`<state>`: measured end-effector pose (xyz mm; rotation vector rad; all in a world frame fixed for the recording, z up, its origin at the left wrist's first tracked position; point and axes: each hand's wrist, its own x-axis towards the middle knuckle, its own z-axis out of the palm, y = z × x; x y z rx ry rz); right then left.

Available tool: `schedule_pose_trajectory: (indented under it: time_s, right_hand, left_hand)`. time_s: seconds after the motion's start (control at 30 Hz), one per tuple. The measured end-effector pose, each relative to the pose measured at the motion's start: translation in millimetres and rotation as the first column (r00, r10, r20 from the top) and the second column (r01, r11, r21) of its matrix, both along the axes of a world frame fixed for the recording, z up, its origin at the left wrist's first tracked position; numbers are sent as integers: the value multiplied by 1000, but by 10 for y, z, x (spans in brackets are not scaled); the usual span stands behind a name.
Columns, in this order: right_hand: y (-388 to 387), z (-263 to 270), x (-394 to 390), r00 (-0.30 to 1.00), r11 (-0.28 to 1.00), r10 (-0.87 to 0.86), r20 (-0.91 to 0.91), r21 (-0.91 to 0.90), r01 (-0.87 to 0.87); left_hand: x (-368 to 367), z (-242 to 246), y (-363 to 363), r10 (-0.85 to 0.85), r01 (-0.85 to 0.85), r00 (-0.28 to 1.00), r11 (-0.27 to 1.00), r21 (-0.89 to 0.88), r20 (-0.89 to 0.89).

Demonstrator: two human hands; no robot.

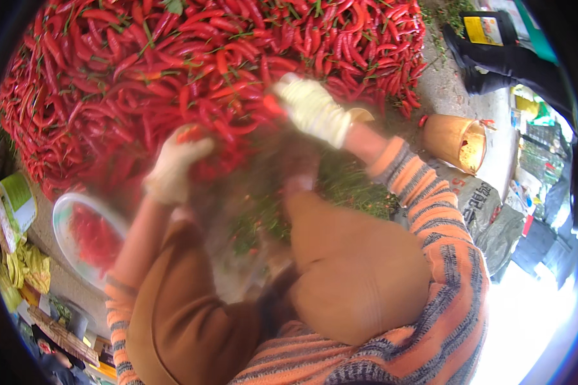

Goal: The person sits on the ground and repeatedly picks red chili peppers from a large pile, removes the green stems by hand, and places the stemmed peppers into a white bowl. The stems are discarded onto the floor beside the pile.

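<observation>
A big heap of red chili peppers [173,62], many with green stems, spreads before me. Both my hands wear pale knit gloves. My left hand [180,161] is curled around red chili peppers [191,134] at the heap's near edge. Farther right, my right hand [310,106] reaches onto the heap, its fingers closed on a blurred red chili pepper [272,104]. Beside my left forearm stands a white plastic bucket [59,211] with red peppers inside. Green stems [356,187] litter the ground around my shoes. A hazy blur hides detail between my hands.
An orange-yellow bucket [445,137] lies tipped at the right, near a printed woven sack [481,211]. Another person's dark-clad legs [515,67] are at upper right. At far left are a green-and-white bucket [17,202] and yellow bags [29,264].
</observation>
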<state>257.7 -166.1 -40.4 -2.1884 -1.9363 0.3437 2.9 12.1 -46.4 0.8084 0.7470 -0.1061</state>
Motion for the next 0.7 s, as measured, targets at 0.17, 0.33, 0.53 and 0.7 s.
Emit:
schedule_pose_trajectory:
  time_s: [0.17,0.33,0.53,0.7]
  right_hand:
    - [94,285,-739,912,903,388,-132,-142,-405]
    - [95,250,-1006,891,788,327,-315,-430,-441]
    - [-121,-48,-1170,462,969,87,-883,-33,-246]
    - [-168,-75,-1149,550,427,325,-770,-399,-811]
  left_hand:
    - [-1,140,-157,-155,160,987,963,-216,37]
    - [-175,233,-288,-395,381,908,917,-116,-137]
    - [-342,167,-190,-607,598,792,746,294,-73]
    - [-556,197,2,-323,314,946,921,230,0]
